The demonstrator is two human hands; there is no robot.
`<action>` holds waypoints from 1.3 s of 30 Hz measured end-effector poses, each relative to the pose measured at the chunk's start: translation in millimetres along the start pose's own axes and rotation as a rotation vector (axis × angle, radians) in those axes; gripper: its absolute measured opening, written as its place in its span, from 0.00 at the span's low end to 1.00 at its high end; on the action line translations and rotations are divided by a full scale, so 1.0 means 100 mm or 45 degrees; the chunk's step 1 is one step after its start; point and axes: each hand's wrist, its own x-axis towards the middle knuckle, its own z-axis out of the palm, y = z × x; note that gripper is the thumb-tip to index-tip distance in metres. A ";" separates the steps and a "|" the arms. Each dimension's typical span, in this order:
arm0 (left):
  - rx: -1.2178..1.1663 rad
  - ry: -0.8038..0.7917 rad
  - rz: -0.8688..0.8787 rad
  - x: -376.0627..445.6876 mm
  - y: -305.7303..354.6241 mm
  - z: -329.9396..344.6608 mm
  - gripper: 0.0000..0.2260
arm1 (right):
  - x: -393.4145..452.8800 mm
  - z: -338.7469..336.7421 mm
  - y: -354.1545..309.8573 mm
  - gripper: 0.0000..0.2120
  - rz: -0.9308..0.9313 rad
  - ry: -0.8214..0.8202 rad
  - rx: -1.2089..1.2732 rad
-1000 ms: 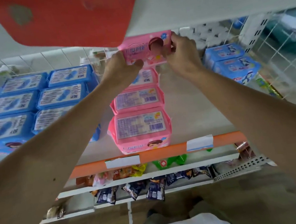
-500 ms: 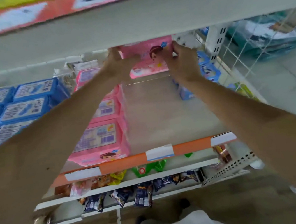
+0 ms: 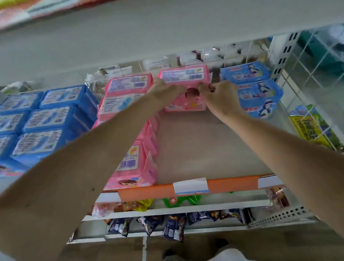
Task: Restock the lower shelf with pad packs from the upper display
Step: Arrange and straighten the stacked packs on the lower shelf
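I see the pink pad pack [image 3: 184,78] standing at the back of the lower shelf [image 3: 202,148], up at about twelve o'clock in my view. It is a soft pink plastic-wrapped block; its top face carries a white printed label with small text and a barcode near the right end. The front face shows a cartoon head with dark hair, partly hidden behind the fingers, and a paler strip along the bottom edge.

My left hand [image 3: 167,90] is on the pack's near-left corner, fingers laid along its front edge at ten o'clock from the cartoon; I cannot tell how firmly they close. My right hand [image 3: 220,96] pinches the front face at three o'clock from the cartoon, fingers curled tight on the wrapper.

The pack sits just right of a row of pink packs [image 3: 128,85] running back to front. At nine o'clock lie stacked blue packs [image 3: 41,123]. At three o'clock are lighter blue packs [image 3: 256,95] with a cartoon figure, beside the wire side panel [image 3: 313,81].
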 end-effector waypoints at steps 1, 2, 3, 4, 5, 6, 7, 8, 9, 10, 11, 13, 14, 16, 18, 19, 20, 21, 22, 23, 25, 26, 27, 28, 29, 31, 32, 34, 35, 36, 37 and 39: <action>-0.017 0.039 -0.004 -0.01 0.00 -0.01 0.11 | 0.03 0.03 -0.02 0.26 0.009 -0.014 -0.026; -0.022 0.041 0.002 -0.04 0.01 -0.02 0.12 | 0.06 0.06 -0.02 0.26 0.028 -0.030 -0.045; -0.030 0.021 0.026 -0.03 0.02 -0.01 0.17 | 0.08 0.10 -0.03 0.26 0.047 -0.043 -0.050; -0.023 0.004 0.047 -0.03 0.02 0.01 0.25 | 0.10 0.14 -0.03 0.25 0.075 -0.045 -0.042; -0.009 0.009 0.046 -0.05 0.02 0.03 0.32 | 0.12 0.17 -0.04 0.24 0.113 -0.039 -0.026; 0.009 0.024 0.048 -0.08 0.02 0.06 0.38 | 0.14 0.19 -0.05 0.22 0.162 -0.029 -0.006; 0.010 0.030 0.043 -0.09 0.01 0.08 0.41 | 0.16 0.21 -0.05 0.22 0.212 -0.024 0.010; -0.001 0.024 0.027 -0.05 -0.01 0.10 0.43 | 0.19 0.22 -0.06 0.22 0.251 -0.024 0.012; -0.024 0.017 0.012 -0.01 -0.03 0.12 0.44 | 0.22 0.22 -0.07 0.22 0.277 -0.023 0.000; -0.058 0.026 -0.007 0.03 -0.04 0.13 0.46 | 0.26 0.23 -0.07 0.23 0.294 -0.016 -0.007; -0.089 0.039 -0.029 0.05 -0.02 0.12 0.47 | 0.28 0.24 -0.07 0.23 0.307 -0.005 -0.002; -0.131 0.037 -0.080 0.06 0.05 0.12 0.45 | 0.31 0.26 -0.07 0.23 0.334 0.007 0.031; -0.126 0.043 -0.107 0.04 0.09 0.12 0.42 | 0.30 0.26 -0.07 0.22 0.345 0.008 0.047; -0.067 0.086 -0.140 -0.03 0.14 0.15 0.38 | 0.26 0.24 -0.06 0.22 0.368 -0.007 0.054; -0.007 0.111 -0.156 -0.09 0.15 0.20 0.41 | 0.25 0.23 -0.06 0.23 0.366 -0.010 0.016; 0.038 0.129 -0.143 -0.12 0.14 0.23 0.43 | 0.25 0.23 -0.08 0.23 0.375 -0.006 0.004; 0.075 0.136 -0.116 -0.11 0.10 0.26 0.43 | 0.26 0.24 -0.10 0.23 0.382 0.000 0.008; 0.107 0.137 -0.088 -0.12 0.08 0.28 0.43 | 0.27 0.27 -0.13 0.23 0.390 0.010 0.021; 0.128 0.139 -0.077 -0.11 0.07 0.28 0.42 | 0.28 0.30 -0.16 0.23 0.396 0.028 0.028; 0.146 0.155 -0.071 -0.09 0.06 0.26 0.40 | 0.29 0.33 -0.19 0.24 0.406 0.042 0.019; 0.127 0.138 -0.069 -0.04 0.04 0.21 0.35 | 0.28 0.35 -0.24 0.24 0.432 0.054 -0.002; 0.108 0.110 -0.065 -0.04 0.03 0.18 0.30 | 0.28 0.35 -0.25 0.25 0.437 0.044 -0.020; 0.084 0.077 -0.045 -0.06 0.01 0.15 0.25 | 0.27 0.33 -0.25 0.25 0.441 0.024 -0.044; 0.059 0.039 -0.020 -0.08 -0.03 0.13 0.21 | 0.25 0.30 -0.25 0.26 0.440 0.003 -0.069; 0.053 0.013 0.008 -0.11 -0.06 0.10 0.18 | 0.24 0.27 -0.24 0.26 0.434 -0.018 -0.086; 0.079 0.072 0.084 -0.25 -0.10 0.03 0.22 | 0.20 0.21 -0.23 0.23 0.414 -0.031 -0.079; 0.092 0.154 0.149 -0.35 -0.12 -0.02 0.26 | 0.17 0.20 -0.24 0.19 0.398 0.000 -0.059; 0.190 0.326 0.387 -0.53 -0.18 -0.15 0.27 | 0.08 0.18 -0.32 0.14 0.286 0.113 -0.046; 0.254 0.382 0.494 -0.62 -0.21 -0.24 0.27 | 0.02 0.17 -0.37 0.15 0.189 0.145 -0.040; 0.326 0.422 0.567 -0.69 -0.24 -0.33 0.27 | -0.04 0.17 -0.42 0.18 0.087 0.158 -0.049; 0.403 0.449 0.608 -0.77 -0.27 -0.42 0.25 | -0.09 0.17 -0.45 0.21 0.011 0.149 -0.070; 0.562 0.469 0.638 -0.90 -0.35 -0.56 0.21 | -0.18 0.17 -0.54 0.25 -0.086 0.095 -0.124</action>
